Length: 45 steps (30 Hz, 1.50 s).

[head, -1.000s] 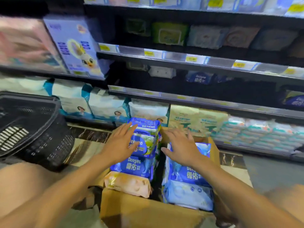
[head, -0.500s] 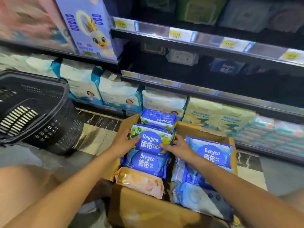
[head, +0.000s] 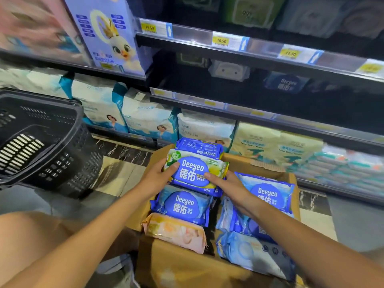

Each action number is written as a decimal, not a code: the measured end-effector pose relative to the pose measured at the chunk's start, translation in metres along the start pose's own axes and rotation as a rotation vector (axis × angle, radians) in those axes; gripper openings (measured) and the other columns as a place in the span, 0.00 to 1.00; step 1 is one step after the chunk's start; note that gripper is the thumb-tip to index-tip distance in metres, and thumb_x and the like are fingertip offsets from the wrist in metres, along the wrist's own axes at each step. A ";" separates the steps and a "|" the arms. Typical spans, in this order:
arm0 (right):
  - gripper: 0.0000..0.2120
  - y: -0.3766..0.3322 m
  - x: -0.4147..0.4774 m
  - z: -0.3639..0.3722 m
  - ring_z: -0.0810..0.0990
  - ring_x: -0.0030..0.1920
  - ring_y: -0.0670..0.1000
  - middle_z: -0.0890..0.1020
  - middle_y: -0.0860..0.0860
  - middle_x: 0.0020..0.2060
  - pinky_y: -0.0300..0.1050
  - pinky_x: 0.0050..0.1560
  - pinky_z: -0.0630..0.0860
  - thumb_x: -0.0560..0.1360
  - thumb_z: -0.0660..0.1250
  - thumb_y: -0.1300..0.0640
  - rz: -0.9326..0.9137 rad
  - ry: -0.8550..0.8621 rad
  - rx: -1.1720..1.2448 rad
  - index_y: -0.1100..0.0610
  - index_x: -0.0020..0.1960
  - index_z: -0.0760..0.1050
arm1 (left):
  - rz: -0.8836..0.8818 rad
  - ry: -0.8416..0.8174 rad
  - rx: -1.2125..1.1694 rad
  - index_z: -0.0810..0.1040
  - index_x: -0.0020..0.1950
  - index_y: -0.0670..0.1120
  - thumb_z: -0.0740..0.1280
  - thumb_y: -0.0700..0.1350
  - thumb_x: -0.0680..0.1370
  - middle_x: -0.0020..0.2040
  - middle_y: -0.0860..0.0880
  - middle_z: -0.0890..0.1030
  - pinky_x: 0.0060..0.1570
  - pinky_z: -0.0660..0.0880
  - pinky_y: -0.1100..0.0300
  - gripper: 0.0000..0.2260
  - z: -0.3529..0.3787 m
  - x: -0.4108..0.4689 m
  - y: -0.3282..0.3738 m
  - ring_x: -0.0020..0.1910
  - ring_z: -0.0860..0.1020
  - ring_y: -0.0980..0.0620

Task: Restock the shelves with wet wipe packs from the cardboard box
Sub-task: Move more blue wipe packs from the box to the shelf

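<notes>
Pack of wipes (head: pixel 194 173), green and blue, sits in the left row of the cardboard box (head: pixel 187 267). It is between both grips: left grip (head: pixel 158 179) is clamped on its left end, right grip (head: pixel 226 186) on its right end.

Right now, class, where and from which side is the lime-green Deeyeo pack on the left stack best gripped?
By its two short ends, one hand from each side. The lime-green Deeyeo pack lies face up atop the left stack in the cardboard box, long side across, ends free; the left hand and right hand grip it so.
</notes>
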State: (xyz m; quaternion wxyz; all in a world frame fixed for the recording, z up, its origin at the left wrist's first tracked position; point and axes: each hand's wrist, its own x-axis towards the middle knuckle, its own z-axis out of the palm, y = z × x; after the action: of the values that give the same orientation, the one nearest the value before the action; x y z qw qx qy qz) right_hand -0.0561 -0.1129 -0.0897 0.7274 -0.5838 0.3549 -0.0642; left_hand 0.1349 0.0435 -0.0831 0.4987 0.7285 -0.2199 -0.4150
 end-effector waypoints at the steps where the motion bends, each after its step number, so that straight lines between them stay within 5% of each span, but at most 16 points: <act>1: 0.39 -0.003 -0.003 -0.003 0.85 0.61 0.51 0.86 0.48 0.59 0.54 0.68 0.77 0.61 0.83 0.36 -0.016 -0.001 0.018 0.51 0.67 0.79 | 0.012 0.006 -0.001 0.77 0.58 0.54 0.66 0.51 0.84 0.50 0.55 0.87 0.49 0.81 0.55 0.04 0.003 -0.001 0.004 0.51 0.85 0.54; 8: 0.29 -0.030 -0.029 -0.039 0.87 0.57 0.55 0.88 0.52 0.55 0.54 0.63 0.80 0.65 0.80 0.47 -0.097 0.034 -0.015 0.55 0.63 0.81 | 0.127 -0.101 0.072 0.79 0.63 0.48 0.67 0.51 0.83 0.57 0.51 0.86 0.58 0.81 0.50 0.12 0.026 -0.009 0.037 0.56 0.84 0.51; 13: 0.41 -0.035 -0.043 -0.080 0.88 0.51 0.55 0.88 0.54 0.52 0.46 0.52 0.83 0.51 0.85 0.34 -0.159 0.141 -0.013 0.53 0.58 0.84 | 0.105 -0.128 0.062 0.80 0.60 0.53 0.63 0.48 0.85 0.55 0.55 0.84 0.52 0.81 0.54 0.07 0.029 0.011 0.063 0.53 0.82 0.54; 17: 0.42 -0.022 -0.054 -0.115 0.88 0.48 0.56 0.88 0.58 0.51 0.51 0.51 0.85 0.47 0.87 0.34 -0.149 0.198 0.047 0.54 0.55 0.86 | 0.256 -0.037 0.517 0.76 0.71 0.50 0.69 0.48 0.82 0.65 0.54 0.77 0.63 0.72 0.61 0.17 0.020 0.048 0.066 0.66 0.74 0.55; 21: 0.38 -0.006 -0.066 -0.141 0.88 0.52 0.59 0.88 0.58 0.54 0.61 0.62 0.80 0.53 0.87 0.38 -0.102 0.219 0.065 0.55 0.58 0.85 | 0.273 -0.162 1.093 0.58 0.83 0.52 0.74 0.60 0.76 0.82 0.51 0.60 0.75 0.62 0.51 0.41 0.013 0.080 0.063 0.80 0.59 0.49; 27: 0.49 0.003 -0.069 -0.160 0.87 0.54 0.58 0.88 0.56 0.55 0.56 0.62 0.79 0.48 0.87 0.34 -0.105 0.291 0.039 0.56 0.63 0.81 | 0.215 -0.278 1.438 0.47 0.85 0.53 0.74 0.69 0.70 0.85 0.51 0.51 0.77 0.61 0.41 0.54 0.012 0.124 0.054 0.83 0.53 0.47; 34: 0.52 0.000 -0.067 -0.164 0.87 0.54 0.58 0.87 0.56 0.55 0.55 0.60 0.80 0.49 0.87 0.35 -0.099 0.307 0.066 0.56 0.67 0.78 | 0.220 -0.252 1.430 0.60 0.81 0.53 0.77 0.70 0.66 0.78 0.51 0.68 0.67 0.73 0.46 0.50 0.011 0.136 0.060 0.73 0.71 0.46; 41: 0.50 -0.014 -0.072 -0.157 0.88 0.51 0.57 0.88 0.55 0.53 0.45 0.45 0.84 0.48 0.86 0.34 -0.116 0.282 0.048 0.55 0.64 0.81 | 0.267 -0.197 1.239 0.63 0.80 0.50 0.79 0.63 0.68 0.76 0.50 0.70 0.67 0.72 0.49 0.47 0.013 0.118 0.082 0.71 0.72 0.46; 45: 0.49 -0.021 -0.079 -0.153 0.88 0.50 0.58 0.88 0.55 0.52 0.45 0.43 0.84 0.47 0.86 0.32 -0.127 0.271 0.032 0.54 0.62 0.81 | 0.253 -0.198 0.903 0.73 0.67 0.55 0.82 0.59 0.67 0.58 0.56 0.82 0.53 0.79 0.56 0.33 0.004 0.098 0.112 0.51 0.82 0.57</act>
State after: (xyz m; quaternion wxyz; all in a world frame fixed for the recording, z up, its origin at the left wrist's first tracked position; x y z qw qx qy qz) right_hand -0.1981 -0.2019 -0.0461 0.6766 -0.5792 0.4113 -0.1940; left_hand 0.1970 -0.0763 -0.0201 0.1556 0.7968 -0.5117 -0.2812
